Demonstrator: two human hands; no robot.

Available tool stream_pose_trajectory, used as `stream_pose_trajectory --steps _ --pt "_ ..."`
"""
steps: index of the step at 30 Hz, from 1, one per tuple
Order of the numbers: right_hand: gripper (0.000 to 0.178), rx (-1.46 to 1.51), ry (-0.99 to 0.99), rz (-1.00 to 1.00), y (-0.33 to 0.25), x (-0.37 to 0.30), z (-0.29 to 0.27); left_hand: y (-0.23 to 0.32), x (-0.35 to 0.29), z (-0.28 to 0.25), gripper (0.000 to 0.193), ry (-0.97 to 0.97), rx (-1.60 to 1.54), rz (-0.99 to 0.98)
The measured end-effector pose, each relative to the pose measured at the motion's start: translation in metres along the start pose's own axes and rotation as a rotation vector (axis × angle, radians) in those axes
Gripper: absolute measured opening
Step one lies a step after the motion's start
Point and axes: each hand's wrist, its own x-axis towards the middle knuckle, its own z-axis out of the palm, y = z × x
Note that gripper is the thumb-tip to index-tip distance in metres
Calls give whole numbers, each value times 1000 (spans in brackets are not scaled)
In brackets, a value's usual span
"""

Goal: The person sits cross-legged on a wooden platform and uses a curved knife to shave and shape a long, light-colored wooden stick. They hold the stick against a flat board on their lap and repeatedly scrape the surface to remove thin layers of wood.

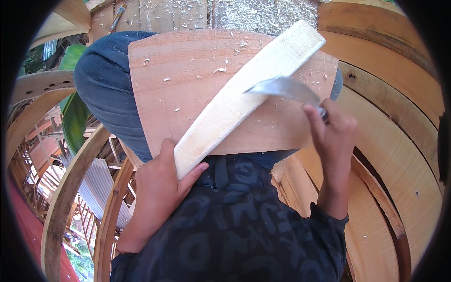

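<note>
A long, pale piece of wood (230,105) slants from lower left to upper right across a flat reddish board (162,89) on my lap. My left hand (162,171) grips the near end of the pale wood, with the thumb on one side and the fingers on the other. In my right hand (331,122) is a knife (286,88), its handle mostly hidden by my fingers. The broad blade, slightly smeared by motion, lies over the middle of the pale wood and points left. I cannot tell whether its edge touches the wood.
Wood shavings (263,14) cover the planks beyond my knees, and a few lie on the board. A brush-like tool (117,18) rests at the far left. Curved wooden planks (385,122) rise at my right, and an open wooden frame (70,188) stands at my left.
</note>
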Motion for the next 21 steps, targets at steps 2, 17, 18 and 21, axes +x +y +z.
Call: stream_pose_trajectory --steps 2,17,18,21 --pt "55 -6 -22 -156 -19 -7 11 4 4 -1 57 -12 7 15" --pt "56 -28 37 -50 2 -5 -1 2 -2 0 51 -25 -83 0" --pt "56 -21 14 -93 -6 -8 7 3 -1 0 51 -31 -68 -3" --pt "58 -2 28 -165 -11 -10 21 2 -1 0 50 -41 -43 -11"
